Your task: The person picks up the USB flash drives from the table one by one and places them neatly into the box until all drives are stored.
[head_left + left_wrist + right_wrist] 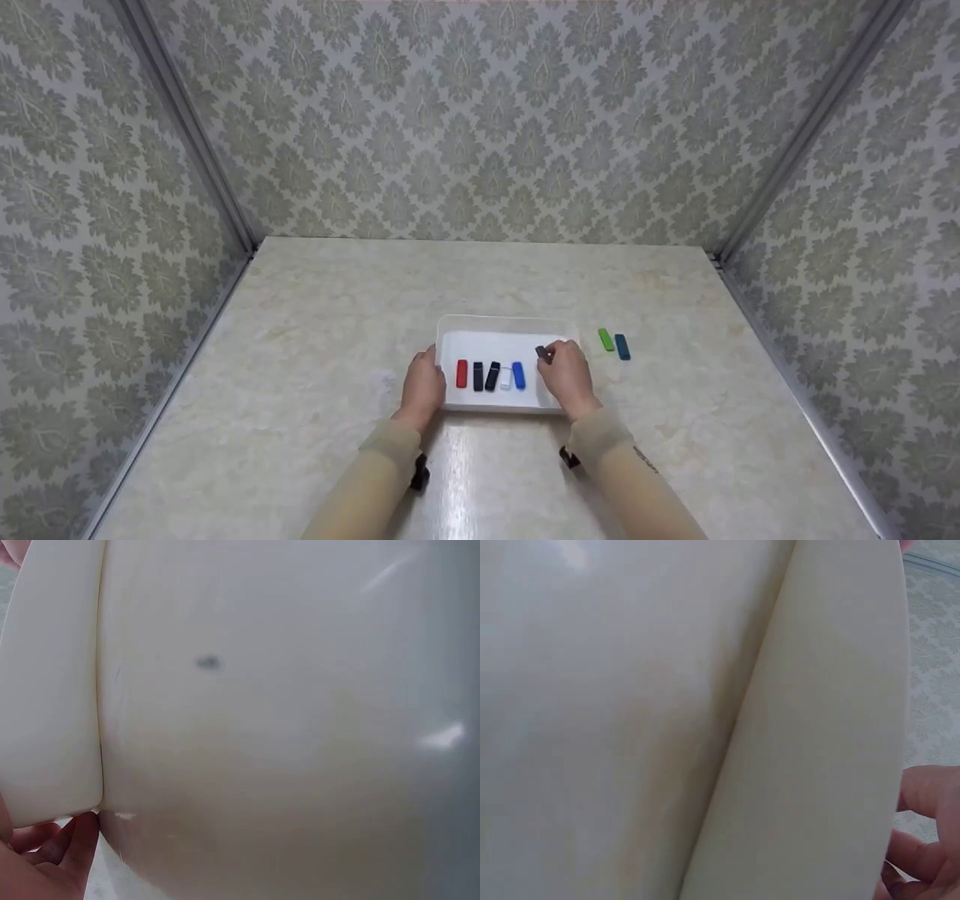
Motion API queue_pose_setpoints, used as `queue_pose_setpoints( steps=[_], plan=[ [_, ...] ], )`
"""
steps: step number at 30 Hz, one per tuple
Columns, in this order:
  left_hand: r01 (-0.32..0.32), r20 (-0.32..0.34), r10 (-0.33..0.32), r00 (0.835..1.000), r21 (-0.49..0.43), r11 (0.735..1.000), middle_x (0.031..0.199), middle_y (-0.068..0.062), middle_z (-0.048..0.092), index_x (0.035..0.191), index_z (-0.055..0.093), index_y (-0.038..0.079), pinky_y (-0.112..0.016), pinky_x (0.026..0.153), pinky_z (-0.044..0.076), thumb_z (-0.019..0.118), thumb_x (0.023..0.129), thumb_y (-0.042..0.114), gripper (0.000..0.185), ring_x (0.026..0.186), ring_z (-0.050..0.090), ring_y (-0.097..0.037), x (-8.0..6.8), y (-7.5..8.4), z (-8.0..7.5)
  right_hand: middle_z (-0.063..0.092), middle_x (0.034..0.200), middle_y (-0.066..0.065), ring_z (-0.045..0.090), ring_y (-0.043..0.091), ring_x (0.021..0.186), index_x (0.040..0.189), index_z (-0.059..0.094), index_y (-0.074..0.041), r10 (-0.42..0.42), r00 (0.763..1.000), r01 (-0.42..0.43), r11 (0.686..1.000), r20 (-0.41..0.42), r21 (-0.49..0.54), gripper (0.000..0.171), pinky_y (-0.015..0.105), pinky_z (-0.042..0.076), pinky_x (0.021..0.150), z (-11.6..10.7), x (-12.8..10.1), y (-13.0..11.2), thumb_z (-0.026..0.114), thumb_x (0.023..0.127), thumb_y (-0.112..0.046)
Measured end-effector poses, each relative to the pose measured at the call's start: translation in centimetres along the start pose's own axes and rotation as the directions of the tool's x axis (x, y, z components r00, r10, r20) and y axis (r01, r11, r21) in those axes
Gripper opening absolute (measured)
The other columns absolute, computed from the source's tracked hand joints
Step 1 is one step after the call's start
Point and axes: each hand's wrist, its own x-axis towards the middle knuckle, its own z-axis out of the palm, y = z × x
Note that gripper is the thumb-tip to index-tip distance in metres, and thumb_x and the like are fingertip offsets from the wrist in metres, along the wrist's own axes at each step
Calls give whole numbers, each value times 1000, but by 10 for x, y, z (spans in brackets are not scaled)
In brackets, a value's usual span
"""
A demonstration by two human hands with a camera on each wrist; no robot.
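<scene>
A shallow white tray [501, 328] sits mid-table. Inside it lie a red stick [461, 373], two black sticks [478, 376] [492, 376], a white stick [505, 378] and a blue stick [518, 375] in a row. My left hand [422, 388] rests against the tray's left edge, fingers fairly straight. My right hand [564, 373] is over the tray's right side and pinches a small dark stick [542, 352]. Both wrist views are filled by the tray's white wall [262, 735] [667, 720], with fingertips [52, 855] [930, 832] at their edges.
A green stick [606, 339] and a teal stick [622, 346] lie on the marble tabletop [315, 315] just right of the tray. Patterned walls close in the table at the back and on both sides.
</scene>
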Motion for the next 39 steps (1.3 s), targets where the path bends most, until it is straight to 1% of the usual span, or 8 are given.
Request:
queue_pose_setpoints(
  steps=[9, 13, 16, 19, 23, 27, 33, 39],
  plan=[
    [-15, -9, 15, 1000, 23, 1000, 128, -25, 64, 146, 50, -7, -51, 114, 48, 48, 102, -2, 45, 128, 60, -39, 0, 0, 1, 67, 104, 15, 65, 28, 99, 110, 71, 3, -4, 1000, 6, 999, 22, -50, 23, 43, 57, 94, 15, -4, 0, 71, 92, -12],
    [6, 2, -6, 1000, 17, 1000, 129, -23, 64, 148, 50, -4, -50, 115, 48, 47, 103, -1, 45, 129, 60, -37, 0, 1, 1, 66, 103, 13, 65, 27, 98, 107, 71, 1, 6, 999, -3, 998, 48, -67, 21, 42, 57, 96, 20, -7, 0, 70, 93, -14],
    [21, 10, -21, 1000, 10, 1000, 131, -21, 63, 149, 50, -2, -50, 116, 47, 47, 103, 0, 46, 131, 59, -36, 0, 2, 1, 67, 100, 14, 65, 28, 96, 102, 71, 1, -14, 999, 17, 998, 43, -61, 18, 43, 57, 94, 23, -8, 0, 70, 92, -14],
    [14, 9, -14, 1000, 19, 1000, 132, -22, 63, 148, 50, -3, -50, 116, 47, 48, 103, -1, 45, 131, 59, -36, 0, 2, 1, 68, 97, 16, 65, 30, 95, 97, 71, 3, -50, 998, 51, 997, 24, -62, 16, 46, 56, 93, 25, -8, -1, 71, 91, -12],
    [-7, -1, 7, 1000, 22, 1000, 130, -23, 64, 147, 51, -4, -50, 115, 48, 48, 102, -2, 45, 129, 60, -37, 0, 1, 0, 69, 97, 18, 64, 32, 95, 97, 70, 4, -59, 998, 61, 995, 26, -76, 17, 47, 56, 94, 27, -8, -2, 71, 91, -12],
    [-24, -9, 24, 1000, 24, 999, 127, -24, 64, 146, 51, -5, -50, 114, 49, 48, 102, -3, 44, 126, 61, -37, 0, 0, 0, 67, 97, 17, 63, 31, 94, 98, 69, 4, -39, 998, 43, 995, 40, -86, 17, 46, 56, 93, 29, -8, -2, 71, 92, -11],
    [-32, -13, 32, 999, 4, 999, 127, -21, 65, 145, 53, -3, -49, 113, 49, 47, 101, -4, 45, 125, 61, -36, -1, 0, 0, 65, 99, 16, 63, 28, 94, 101, 68, 4, 23, 997, -17, 995, 68, -95, 17, 44, 56, 93, 31, -6, -5, 70, 93, -11],
    [-61, -32, 61, 998, 6, 998, 124, -25, 65, 143, 54, -6, -51, 113, 50, 47, 100, -4, 44, 124, 61, -38, -1, -2, 0, 66, 98, 19, 65, 32, 95, 99, 68, 6, 5, 999, 0, 994, 45, -111, 19, 46, 57, 93, 31, -8, -6, 72, 91, -11]
  ],
)
